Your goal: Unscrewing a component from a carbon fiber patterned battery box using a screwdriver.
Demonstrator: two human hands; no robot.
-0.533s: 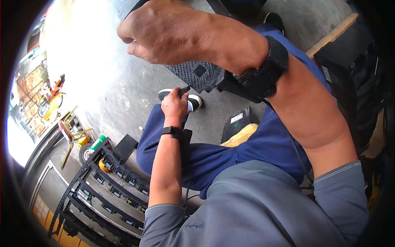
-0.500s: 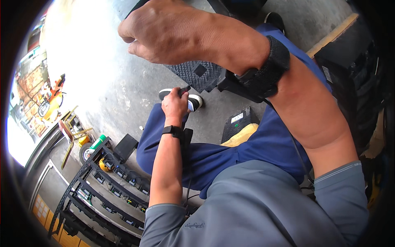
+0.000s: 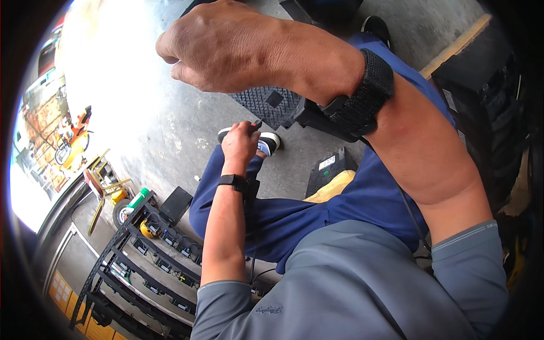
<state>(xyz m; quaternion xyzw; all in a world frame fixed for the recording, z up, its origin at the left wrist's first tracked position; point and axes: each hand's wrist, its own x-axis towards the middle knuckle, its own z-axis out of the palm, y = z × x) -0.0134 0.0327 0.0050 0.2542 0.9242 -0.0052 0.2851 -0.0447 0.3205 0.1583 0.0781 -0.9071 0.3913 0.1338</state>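
Note:
My right hand (image 3: 221, 48) is raised large at the top, fingers curled; what they hold is hidden behind the hand, and a dark edge (image 3: 195, 5) shows just above it. A wide black strap (image 3: 367, 90) circles that forearm. My left hand (image 3: 239, 146) is lower, closed on a small black object (image 3: 255, 126). A black band (image 3: 231, 181) is on that wrist. Beyond my hands lies a black textured plastic panel (image 3: 265, 105), partly hidden by my right arm. A black panel with a white label (image 3: 327, 162) and a yellowish pad (image 3: 331, 188) lie between my legs.
A black shelving rack (image 3: 110, 249) with small devices and cables is at lower left, beside a chair (image 3: 96, 190), a wheel (image 3: 120, 211) and a black box (image 3: 175, 204). A large black object (image 3: 476, 102) with a wooden strip (image 3: 453, 45) is at right; bright doorway at upper left.
My right hand has shifted slightly left and down, and my left hand has moved slightly left. Both keep their curled grip.

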